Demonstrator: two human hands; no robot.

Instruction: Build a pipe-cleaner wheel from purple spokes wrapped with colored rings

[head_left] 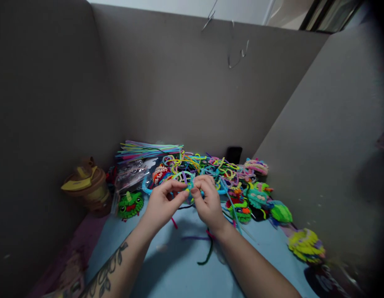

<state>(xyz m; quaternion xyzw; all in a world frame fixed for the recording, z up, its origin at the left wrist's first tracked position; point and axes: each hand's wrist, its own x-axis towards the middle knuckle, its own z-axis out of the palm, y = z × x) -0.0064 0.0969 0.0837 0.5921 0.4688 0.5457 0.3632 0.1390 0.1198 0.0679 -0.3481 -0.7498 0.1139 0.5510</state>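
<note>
My left hand (162, 205) and my right hand (207, 203) meet above a light blue table (179, 269), fingertips pinched together. Between them they hold a small bent pipe cleaner piece (188, 185), light blue and purple. Just behind the hands lies a tangled heap of coloured pipe cleaners (204, 165). Loose dark green and purple pipe cleaner bits (207, 254) lie on the table under my wrists.
A bundle of straight pipe cleaners (148, 150) lies at the back left. A green fuzzy frog figure (130, 205) sits left; several fuzzy figures (280, 213) line the right. A brown and yellow cup (86, 186) stands far left. Grey partition walls enclose the table.
</note>
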